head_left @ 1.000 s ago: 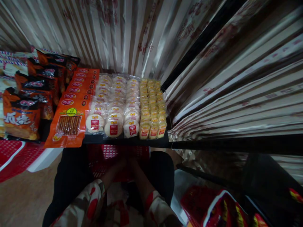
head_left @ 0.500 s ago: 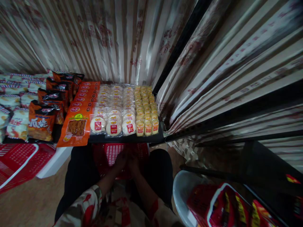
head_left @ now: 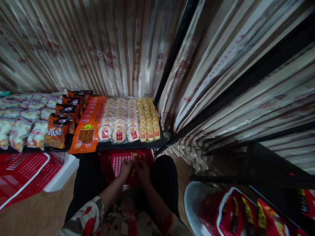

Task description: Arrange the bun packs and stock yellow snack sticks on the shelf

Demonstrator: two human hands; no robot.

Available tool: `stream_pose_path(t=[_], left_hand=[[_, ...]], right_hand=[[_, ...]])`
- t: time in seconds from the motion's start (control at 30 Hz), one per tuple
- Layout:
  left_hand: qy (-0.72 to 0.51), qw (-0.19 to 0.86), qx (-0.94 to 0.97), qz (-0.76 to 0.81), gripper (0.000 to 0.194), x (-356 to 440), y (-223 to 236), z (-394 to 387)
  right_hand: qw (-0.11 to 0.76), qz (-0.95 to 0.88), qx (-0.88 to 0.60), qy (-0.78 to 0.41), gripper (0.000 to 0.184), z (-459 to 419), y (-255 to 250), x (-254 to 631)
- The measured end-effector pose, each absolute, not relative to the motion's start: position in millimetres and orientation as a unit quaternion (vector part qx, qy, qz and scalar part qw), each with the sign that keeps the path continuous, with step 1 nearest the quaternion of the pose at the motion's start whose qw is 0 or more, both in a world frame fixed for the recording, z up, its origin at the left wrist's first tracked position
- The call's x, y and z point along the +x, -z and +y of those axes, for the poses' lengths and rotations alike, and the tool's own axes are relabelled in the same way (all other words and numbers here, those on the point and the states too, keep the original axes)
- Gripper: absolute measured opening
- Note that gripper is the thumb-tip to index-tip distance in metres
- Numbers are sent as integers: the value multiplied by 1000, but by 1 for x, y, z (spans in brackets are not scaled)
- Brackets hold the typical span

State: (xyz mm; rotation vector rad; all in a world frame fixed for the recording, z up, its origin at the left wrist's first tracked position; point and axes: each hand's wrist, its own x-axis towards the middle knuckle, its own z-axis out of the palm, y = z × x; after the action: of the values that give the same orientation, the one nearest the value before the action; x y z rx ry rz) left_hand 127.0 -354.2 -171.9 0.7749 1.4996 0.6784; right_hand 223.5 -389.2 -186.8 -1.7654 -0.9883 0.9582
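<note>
Between my knees, a red plastic basket (head_left: 119, 160) sits partly under the shelf edge. Above it my left hand (head_left: 125, 168) and my right hand (head_left: 142, 169) are close together, with fingers curled. A small yellowish wrapped snack (head_left: 135, 156) shows at the fingertips of my right hand, which grips it. My left hand is closed beside it; what its fingers hold is too dark to make out. On the shelf (head_left: 128, 145) in front stand rows of similar small yellow snack packets (head_left: 150, 132) and clear-wrapped round white rice crackers (head_left: 119, 134).
Left along the shelf lie an orange snack pack (head_left: 85, 136), orange-black bags (head_left: 57, 132) and white bags (head_left: 21, 132). Another red basket (head_left: 27, 173) is at lower left. A pale tub (head_left: 190, 196) with red packets (head_left: 233, 213) stands right. Black frame bars (head_left: 221, 95) cross the curtain (head_left: 118, 42).
My view has shifted, so the shelf sits further right and shows more white bags. My hands have risen a little in the basket, and the yellow snack has come into sight.
</note>
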Motion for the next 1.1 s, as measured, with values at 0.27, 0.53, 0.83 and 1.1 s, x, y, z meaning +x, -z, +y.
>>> stream_pose_path(t=[0.27,0.53,0.83,1.1], left_hand=[[-345,638,270,633,26,119,147,-348],[-318,675,312,588,29,112,136,-355],[-323,696,346,540,42,105,128,-373],[-296,712,422,476,51,120,116,-384]], right_hand=[[415,-454,-699,-366,12,-392,153,243],[418,-505,-642,-398,54,-383,132,261],[458,-515,-612,-388,47,-381,126,263],[449,-573,-584,-360,47,-380,111,264]])
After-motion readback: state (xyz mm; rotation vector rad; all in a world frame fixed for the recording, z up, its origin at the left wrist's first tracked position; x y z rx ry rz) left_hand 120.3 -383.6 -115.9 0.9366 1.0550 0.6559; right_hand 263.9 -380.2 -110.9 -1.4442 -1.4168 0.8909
